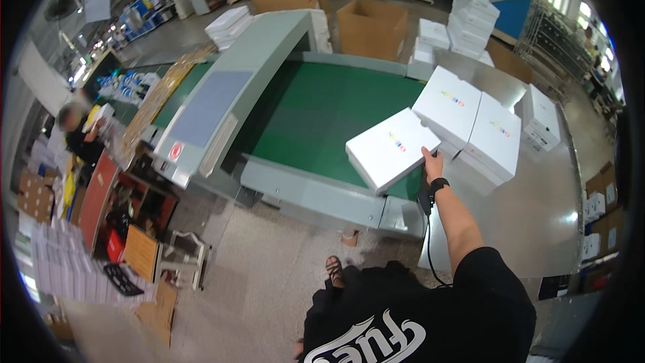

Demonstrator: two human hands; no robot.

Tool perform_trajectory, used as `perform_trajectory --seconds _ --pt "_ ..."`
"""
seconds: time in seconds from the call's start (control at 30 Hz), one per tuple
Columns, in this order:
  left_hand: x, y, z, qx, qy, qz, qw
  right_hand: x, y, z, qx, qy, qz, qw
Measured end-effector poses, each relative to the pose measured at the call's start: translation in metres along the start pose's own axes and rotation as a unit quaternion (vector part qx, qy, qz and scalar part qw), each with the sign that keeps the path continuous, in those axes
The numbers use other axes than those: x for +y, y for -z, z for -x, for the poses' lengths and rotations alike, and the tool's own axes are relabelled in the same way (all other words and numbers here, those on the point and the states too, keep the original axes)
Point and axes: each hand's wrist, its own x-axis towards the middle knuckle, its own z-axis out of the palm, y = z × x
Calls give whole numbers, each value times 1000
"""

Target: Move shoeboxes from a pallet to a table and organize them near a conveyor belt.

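My right hand [432,162] grips the right corner of a white cardboard box [392,148], thumb on the lid and the other fingers mostly hidden. The box is flat, with small coloured print on top, and sits askew at the right end of a green conveyor belt [316,114]. Just beyond my hand, two similar white boxes stand side by side on a metal table [517,222]: a left box [447,104] and a right box [496,133]. A black strap and a cabled device are on my right wrist. My left hand does not show; only a bit of skin appears by the shirt's lower edge.
A grey machine housing [232,91] arches over the belt. Another white box [541,121] stands farther right. Stacked white boxes [470,20] and an open brown carton [371,27] are behind the belt. At far left a person [84,134] works beside a red-sided cart [101,191].
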Motion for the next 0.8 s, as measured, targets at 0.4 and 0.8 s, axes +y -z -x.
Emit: perform_trajectory --seconds 0.4,0.8 --pt "286 34 -178 -72 -115 33 990 -79 4 -74 -218 259 423 841" --pt "215 -51 -150 -236 -174 -314 903 -138 25 -62 -400 192 532 721"
